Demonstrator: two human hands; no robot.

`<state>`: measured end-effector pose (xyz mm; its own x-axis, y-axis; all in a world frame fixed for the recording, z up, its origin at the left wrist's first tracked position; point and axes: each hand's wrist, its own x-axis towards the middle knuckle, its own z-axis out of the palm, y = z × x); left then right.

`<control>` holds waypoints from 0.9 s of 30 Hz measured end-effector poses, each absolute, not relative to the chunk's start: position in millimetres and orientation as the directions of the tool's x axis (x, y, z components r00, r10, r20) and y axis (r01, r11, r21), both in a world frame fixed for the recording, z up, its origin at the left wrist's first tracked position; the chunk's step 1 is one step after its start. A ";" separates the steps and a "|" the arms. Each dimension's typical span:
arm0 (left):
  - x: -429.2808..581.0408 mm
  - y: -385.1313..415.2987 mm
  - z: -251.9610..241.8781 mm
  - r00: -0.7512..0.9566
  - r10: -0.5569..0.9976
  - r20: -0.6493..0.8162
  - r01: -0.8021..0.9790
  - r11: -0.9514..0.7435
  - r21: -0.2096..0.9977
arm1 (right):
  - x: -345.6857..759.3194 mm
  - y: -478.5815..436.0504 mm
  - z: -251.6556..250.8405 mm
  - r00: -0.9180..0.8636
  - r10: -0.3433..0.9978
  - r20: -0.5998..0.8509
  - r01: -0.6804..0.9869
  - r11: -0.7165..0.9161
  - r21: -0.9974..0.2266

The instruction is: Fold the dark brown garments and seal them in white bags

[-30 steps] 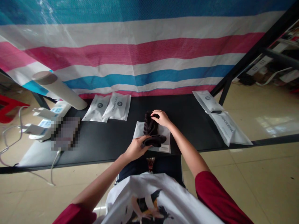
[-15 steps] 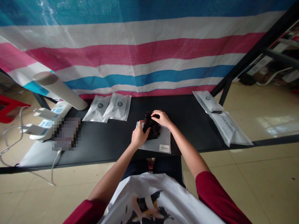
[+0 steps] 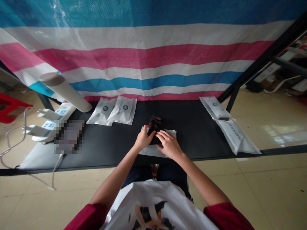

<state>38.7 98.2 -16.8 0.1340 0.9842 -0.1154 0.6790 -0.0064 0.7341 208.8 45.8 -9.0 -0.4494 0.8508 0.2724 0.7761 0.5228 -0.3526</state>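
Observation:
A small bundle of dark fabric [image 3: 154, 125] lies on a flat white plastic bag [image 3: 149, 150] in the middle of the black table [image 3: 115, 143]. My left hand [image 3: 143, 140] grips the bundle's left side with its fingers curled around it. My right hand [image 3: 169, 144] lies over the near part of the bundle and the bag, fingers stretched forward and pressing down on the fabric.
Two white packed bags [image 3: 112, 111] lie at the back left, beside a cardboard tube [image 3: 64, 92] and white power strips [image 3: 45, 123] with cables. More white bags [image 3: 227, 126] lie at the right end. A striped tarp [image 3: 144, 54] hangs behind the table.
My right hand has come off the far end of the bundle and now presses on its near side. The bundle sits flatter. The left hand keeps hold of its left side.

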 end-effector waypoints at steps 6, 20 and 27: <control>23.3 85.7 -24.9 0.191 0.980 0.049 0.459 -0.133 0.878 | 212.2 70.3 4.5 -0.438 0.865 0.243 0.785 0.500 -0.365; 23.7 85.9 -33.4 0.159 0.983 0.090 0.549 -0.164 0.820 | 229.0 172.6 -17.3 -0.281 0.959 0.028 0.647 0.211 -0.733; 23.4 85.5 -25.7 0.242 0.969 0.045 0.699 -0.206 0.685 | 230.2 191.4 -6.2 -0.408 0.877 -0.252 0.430 -0.059 -0.901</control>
<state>23.4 85.5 -25.7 0.2423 0.9692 0.0447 0.6991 -0.2064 0.6846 230.2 191.4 -6.2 -0.4082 0.8774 -0.2520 0.4300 -0.0587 -0.9009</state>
